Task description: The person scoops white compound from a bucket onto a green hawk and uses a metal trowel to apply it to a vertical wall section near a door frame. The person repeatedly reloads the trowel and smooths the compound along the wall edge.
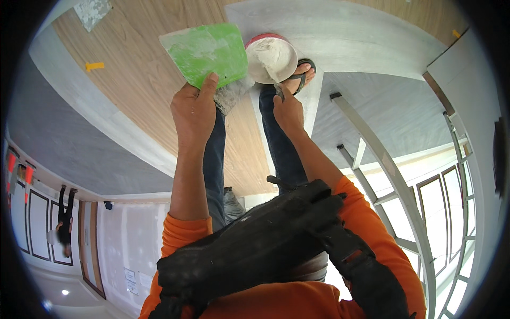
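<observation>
My left hand point(194, 114) grips a green plastic putty spreader point(215, 53), its thumb laid on the face, which is smeared with whitish putty. To its right is a bowl point(260, 38) with a red rim, holding white putty point(270, 53). My right hand point(290, 110) is closed around the dark handle of a putty knife point(279, 91) at the bowl's near edge. The knife's blade is coated and hard to tell from the putty. Beneath the spreader shows a mottled grey-white piece point(232, 95) whose kind I cannot make out.
My sandalled foot point(302, 77) is beside the bowl on the wood-look and grey floor. An aluminium ladder point(390, 159) stands at right. Yellow tape point(94, 66) and a white-smeared sheet point(93, 11) lie at far left. Another person point(65, 228) stands in the distance, near orange cones point(28, 176).
</observation>
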The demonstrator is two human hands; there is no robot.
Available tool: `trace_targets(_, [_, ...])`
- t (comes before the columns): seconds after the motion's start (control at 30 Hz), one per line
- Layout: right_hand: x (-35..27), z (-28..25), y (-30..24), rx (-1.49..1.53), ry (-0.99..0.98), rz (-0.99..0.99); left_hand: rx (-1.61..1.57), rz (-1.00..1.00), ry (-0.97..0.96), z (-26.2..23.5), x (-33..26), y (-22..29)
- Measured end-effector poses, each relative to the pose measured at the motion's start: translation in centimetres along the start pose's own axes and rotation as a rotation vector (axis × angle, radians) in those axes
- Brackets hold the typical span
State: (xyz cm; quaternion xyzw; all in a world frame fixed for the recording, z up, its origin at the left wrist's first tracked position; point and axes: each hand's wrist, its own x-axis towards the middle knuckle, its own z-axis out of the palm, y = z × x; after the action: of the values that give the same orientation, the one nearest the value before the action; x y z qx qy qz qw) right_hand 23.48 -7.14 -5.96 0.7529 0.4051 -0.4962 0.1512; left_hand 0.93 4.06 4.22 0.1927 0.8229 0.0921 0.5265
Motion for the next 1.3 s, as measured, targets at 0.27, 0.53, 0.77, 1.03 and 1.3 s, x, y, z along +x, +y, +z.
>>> trace_targets(0.27, [1.9,-2.5,-2.8,-0.328,0.069,-0.286,-0.047,-0.064,0.013,-0.1,-0.1,0.0])
trace_targets(0.53, [2.9,-2.2,1.2,-0.635,-0.037,-0.388,-0.041,-0.080,-0.026,-0.4,0.1,0.3])
trace_targets(0.77, [0.6,-1.9,2.9,-0.562,-0.084,-0.306,-0.050,-0.092,-0.009,-0.8,0.4,0.0])
trace_targets(1.03, [2.5,-0.1,-2.1,-0.606,-0.026,-0.476,-0.021,-0.077,-0.002,-0.2,-0.4,0.9])
trace_targets(1.3, [2.0,-1.9,3.0,-0.716,-0.203,-0.388,0.008,-0.135,-0.018,-0.6,0.4,0.6])
